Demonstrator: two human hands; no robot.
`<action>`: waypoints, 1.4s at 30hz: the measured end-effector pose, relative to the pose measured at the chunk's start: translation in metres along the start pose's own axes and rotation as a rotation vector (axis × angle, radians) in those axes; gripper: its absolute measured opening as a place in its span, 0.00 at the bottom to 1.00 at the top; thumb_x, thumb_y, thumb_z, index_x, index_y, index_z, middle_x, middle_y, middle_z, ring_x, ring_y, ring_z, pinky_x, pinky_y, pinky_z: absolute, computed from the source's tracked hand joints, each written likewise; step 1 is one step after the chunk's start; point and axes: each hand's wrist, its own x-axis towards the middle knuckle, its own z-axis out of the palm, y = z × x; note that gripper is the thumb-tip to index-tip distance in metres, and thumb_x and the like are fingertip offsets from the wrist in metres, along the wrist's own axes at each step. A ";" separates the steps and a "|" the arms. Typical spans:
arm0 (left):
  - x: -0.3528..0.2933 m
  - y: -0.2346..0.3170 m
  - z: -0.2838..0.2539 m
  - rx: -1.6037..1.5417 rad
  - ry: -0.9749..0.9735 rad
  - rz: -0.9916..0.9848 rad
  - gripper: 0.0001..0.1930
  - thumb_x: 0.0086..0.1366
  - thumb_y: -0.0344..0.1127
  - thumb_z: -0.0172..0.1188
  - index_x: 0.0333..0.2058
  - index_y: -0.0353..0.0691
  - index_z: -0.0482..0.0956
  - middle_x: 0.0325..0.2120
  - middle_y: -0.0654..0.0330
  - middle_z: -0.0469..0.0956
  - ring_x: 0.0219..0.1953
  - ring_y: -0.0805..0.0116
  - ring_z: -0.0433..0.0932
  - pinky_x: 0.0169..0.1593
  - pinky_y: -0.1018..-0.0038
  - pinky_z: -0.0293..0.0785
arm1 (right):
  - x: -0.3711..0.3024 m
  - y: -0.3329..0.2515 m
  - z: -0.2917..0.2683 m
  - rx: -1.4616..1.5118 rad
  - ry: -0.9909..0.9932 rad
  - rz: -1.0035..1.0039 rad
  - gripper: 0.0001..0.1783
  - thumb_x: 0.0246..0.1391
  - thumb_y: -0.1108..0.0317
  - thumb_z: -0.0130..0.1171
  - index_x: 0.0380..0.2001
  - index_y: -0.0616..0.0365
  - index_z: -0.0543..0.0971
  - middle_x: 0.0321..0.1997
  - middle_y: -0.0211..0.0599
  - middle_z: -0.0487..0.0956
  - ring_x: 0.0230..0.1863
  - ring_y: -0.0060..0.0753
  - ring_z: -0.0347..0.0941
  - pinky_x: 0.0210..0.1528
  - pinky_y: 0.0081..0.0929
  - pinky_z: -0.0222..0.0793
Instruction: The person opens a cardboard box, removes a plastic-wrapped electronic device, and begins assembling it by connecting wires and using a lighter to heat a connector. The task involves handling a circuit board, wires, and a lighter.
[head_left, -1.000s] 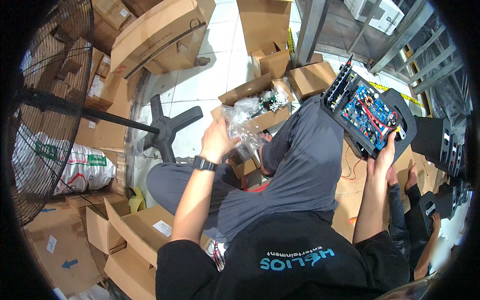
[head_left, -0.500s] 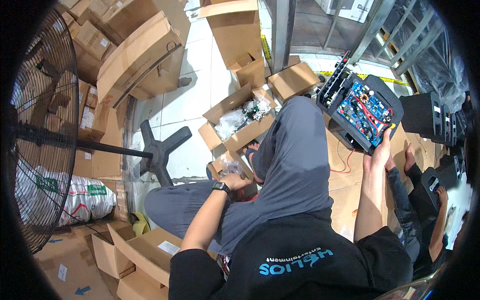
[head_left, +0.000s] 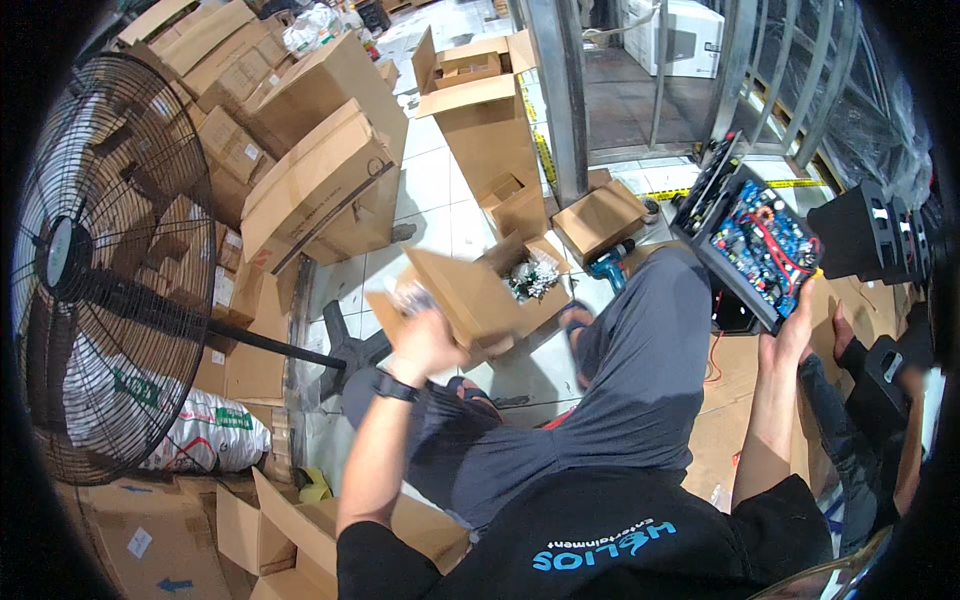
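Note:
My left hand (head_left: 428, 345), smeared by motion, grips a small open cardboard box (head_left: 465, 300) above the floor. Clear plastic wrapping (head_left: 412, 298) shows at the box's mouth, beside my fingers. Just behind it, a larger open carton (head_left: 550, 312) holds a white bundle of connectors or wires (head_left: 533, 280); the small box partly covers it. On the right, my right hand (head_left: 793, 322) is closed on the lower corner of a black-framed amplifier module (head_left: 755, 240). Its blue circuit board and red wires face up, and it leans over a black cabinet (head_left: 735, 312).
A standing fan (head_left: 110, 260) and stacked cartons (head_left: 320, 190) fill the left. A blue cordless drill (head_left: 608, 268) lies by a closed carton (head_left: 598, 215). Another person's arm (head_left: 908, 440) and black speaker cabinets (head_left: 855, 230) are at the right. Metal bars (head_left: 560, 100) stand ahead.
My left hand has lifted the small box off the floor, forward and left, toward the larger carton. My right hand keeps its hold on the module. The view has shifted, bringing the drill into sight.

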 end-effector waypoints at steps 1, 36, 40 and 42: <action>-0.001 0.003 -0.029 0.018 0.109 0.002 0.24 0.49 0.45 0.74 0.41 0.34 0.85 0.35 0.45 0.86 0.40 0.48 0.87 0.45 0.59 0.84 | 0.001 -0.009 -0.004 0.037 0.103 -0.030 0.29 0.78 0.46 0.40 0.66 0.57 0.71 0.64 0.41 0.79 0.61 0.40 0.79 0.65 0.43 0.74; 0.405 0.029 0.014 -0.005 -0.422 0.184 0.23 0.64 0.45 0.72 0.49 0.31 0.86 0.47 0.42 0.85 0.56 0.59 0.82 0.58 0.63 0.77 | -0.140 -0.086 -0.011 0.181 0.831 -0.498 0.28 0.75 0.45 0.47 0.61 0.56 0.75 0.59 0.39 0.82 0.57 0.35 0.80 0.63 0.41 0.73; 0.323 0.195 -0.031 -0.845 -0.451 0.838 0.48 0.61 0.47 0.76 0.73 0.36 0.61 0.68 0.46 0.68 0.70 0.56 0.68 0.71 0.60 0.64 | -0.132 -0.075 0.013 0.283 0.830 -0.383 0.24 0.75 0.47 0.47 0.57 0.54 0.77 0.53 0.37 0.84 0.53 0.33 0.82 0.60 0.41 0.76; 0.278 0.254 -0.026 -1.143 -0.627 0.959 0.65 0.47 0.52 0.85 0.76 0.36 0.52 0.73 0.49 0.60 0.74 0.58 0.60 0.75 0.56 0.57 | -0.118 -0.062 0.035 0.262 0.626 -0.330 0.24 0.76 0.48 0.44 0.57 0.54 0.77 0.53 0.38 0.85 0.51 0.35 0.83 0.60 0.41 0.76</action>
